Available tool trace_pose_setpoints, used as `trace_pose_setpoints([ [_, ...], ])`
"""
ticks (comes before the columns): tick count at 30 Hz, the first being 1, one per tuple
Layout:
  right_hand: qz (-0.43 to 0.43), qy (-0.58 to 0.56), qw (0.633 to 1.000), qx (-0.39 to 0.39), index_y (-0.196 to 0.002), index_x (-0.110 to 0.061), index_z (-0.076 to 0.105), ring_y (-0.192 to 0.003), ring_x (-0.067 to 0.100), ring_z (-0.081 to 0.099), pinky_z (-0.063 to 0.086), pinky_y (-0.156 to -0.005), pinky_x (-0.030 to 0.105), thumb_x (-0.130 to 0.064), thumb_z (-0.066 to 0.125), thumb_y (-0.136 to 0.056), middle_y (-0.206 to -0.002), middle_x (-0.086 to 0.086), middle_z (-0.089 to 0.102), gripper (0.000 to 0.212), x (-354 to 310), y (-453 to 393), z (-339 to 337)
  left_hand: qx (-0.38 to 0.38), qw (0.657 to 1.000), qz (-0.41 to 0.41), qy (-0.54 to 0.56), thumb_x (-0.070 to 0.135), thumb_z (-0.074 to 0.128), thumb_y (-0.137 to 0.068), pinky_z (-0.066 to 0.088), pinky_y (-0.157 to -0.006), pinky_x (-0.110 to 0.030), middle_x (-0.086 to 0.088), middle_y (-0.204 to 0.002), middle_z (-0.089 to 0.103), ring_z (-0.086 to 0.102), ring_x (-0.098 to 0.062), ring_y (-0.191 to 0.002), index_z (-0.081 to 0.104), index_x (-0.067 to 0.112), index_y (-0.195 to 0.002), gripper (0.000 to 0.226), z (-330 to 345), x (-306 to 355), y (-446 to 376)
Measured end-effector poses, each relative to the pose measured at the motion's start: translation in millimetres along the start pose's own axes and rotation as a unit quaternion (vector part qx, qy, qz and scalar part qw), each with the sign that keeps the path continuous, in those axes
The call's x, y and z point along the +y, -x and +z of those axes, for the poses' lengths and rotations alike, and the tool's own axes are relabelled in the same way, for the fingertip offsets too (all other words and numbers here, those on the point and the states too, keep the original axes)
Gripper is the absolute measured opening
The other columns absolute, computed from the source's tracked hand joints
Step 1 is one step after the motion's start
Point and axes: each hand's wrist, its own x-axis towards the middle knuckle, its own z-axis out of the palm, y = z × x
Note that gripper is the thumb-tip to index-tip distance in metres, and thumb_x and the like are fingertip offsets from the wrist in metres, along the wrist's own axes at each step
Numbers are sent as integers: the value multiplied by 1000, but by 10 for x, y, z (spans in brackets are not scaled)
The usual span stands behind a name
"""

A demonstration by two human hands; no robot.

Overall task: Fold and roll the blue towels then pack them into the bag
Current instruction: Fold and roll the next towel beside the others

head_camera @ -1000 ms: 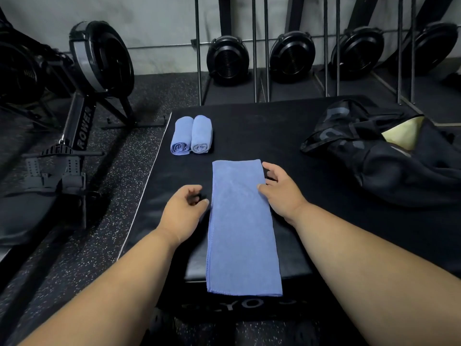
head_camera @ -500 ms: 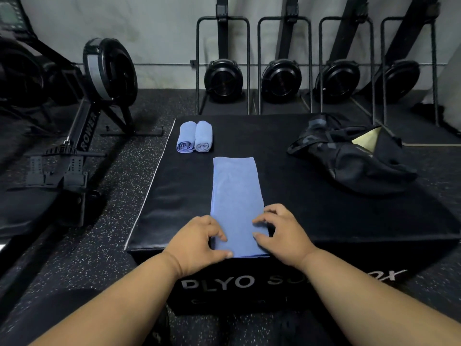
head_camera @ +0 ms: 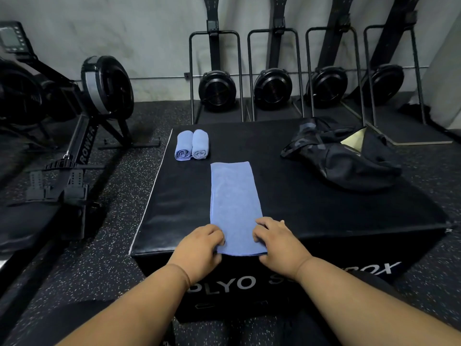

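The folded blue towel [head_camera: 234, 208] lies as a long strip on the black bench [head_camera: 311, 196], its near end at 6 o'clock by the edge. My left hand [head_camera: 198, 250] and right hand [head_camera: 279, 244] curl their fingers [head_camera: 262, 227] onto its two near corners. It looks soft, light and limp, so I judge the hem corners the best hold for rolling. Two rolled towels [head_camera: 191, 144] sit at 11 o'clock, the bag [head_camera: 341, 158] at 2 o'clock.

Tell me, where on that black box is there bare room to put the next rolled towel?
Bare top lies between the folded towel and the bag, also left of the towel toward the box's left edge. Crowded: the far left corner, with the two rolled towels, and the near edge under both hands.
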Motion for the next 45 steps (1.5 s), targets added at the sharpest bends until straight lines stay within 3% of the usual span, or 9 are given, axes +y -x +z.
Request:
trace_pose_setpoints([
  [4, 2, -15, 1000, 11, -88, -26, 45, -111, 23, 49, 12, -127, 50, -14, 64, -81, -135, -8, 46, 23, 28, 2, -4, 0, 1000, -1, 21, 32, 60, -81, 56, -76, -32, 12, -112, 67, 66, -16, -96, 65, 29, -90, 11, -52, -32, 28],
  [8, -1, -34, 999, 28, -86, -23, 54, -122, 23, 55, 18, -125, 48, -18, 63, -87, -126, -7, 56, 10, 49, -19, -14, 2, 999, -20, 33, 27, 71, -88, 50, -84, -22, 13, -124, 70, 65, -13, -107, 68, 29, -92, 5, -65, -57, 54],
  [11, 1, -40, 998, 43, -89, -22, 60, -125, 19, 57, 24, -120, 36, -24, 65, -93, -122, -8, 60, 7, 34, -35, -38, -2, 999, -28, 28, 26, 68, -91, 52, -84, -29, 10, -119, 70, 65, -16, -104, 66, 27, -93, 3, -88, -64, 28],
  [15, 0, -29, 997, 72, -88, -24, 61, -104, 17, 60, 49, -95, 30, -28, 67, -93, -116, -10, 60, 8, 25, -83, -44, -1, 999, -39, 17, 30, 61, -91, 54, -83, -36, 11, -117, 70, 66, -17, -102, 62, 29, -95, 4, -94, -136, -47],
  [19, 13, -23, 993, 112, -82, -27, 54, -88, 12, 55, 44, -74, 27, -21, 67, -90, -104, -13, 53, 16, -14, -261, -104, 25, 998, -56, 11, 29, 66, -90, 55, -81, -35, 11, -113, 69, 64, -18, -102, 66, 29, -94, 4, -113, -198, -199],
  [25, 3, -10, 995, 101, -105, -28, 69, -108, 17, 55, 47, -94, 30, -19, 67, -85, -123, -12, 57, 22, 4, -252, -70, 65, 997, -37, 1, 29, 80, -83, 53, -74, -31, 13, -104, 62, 56, -19, -89, 72, 30, -99, 18, -62, -248, -163],
  [32, -9, 19, 994, 109, -100, -34, 73, -98, 13, 51, 45, -96, 35, -40, 69, -93, -103, -15, 55, 10, 1, -153, -63, 42, 999, -31, 1, 34, 74, -92, 47, -79, -28, 15, -92, 64, 53, -16, -88, 73, 30, -94, 4, -77, -244, -150],
  [38, 64, -10, 994, 91, -102, -36, 73, -101, 12, 44, 31, -100, 31, -50, 60, -101, -100, -14, 48, 19, -19, -197, -87, -58, 995, -83, -15, 43, 62, -99, 36, -90, -32, 16, -99, 56, 42, -15, -98, 70, 35, -96, 12, -230, -231, -285],
  [45, 121, -6, 992, 35, -90, -28, 70, -101, 19, 45, 35, -96, 37, -52, 50, -104, -100, -7, 52, 34, -76, -339, -139, -179, 961, -207, 28, 45, 55, -98, 37, -103, -34, 18, -97, 63, 47, -18, -112, 72, 30, -93, 23, -350, -197, -442],
])
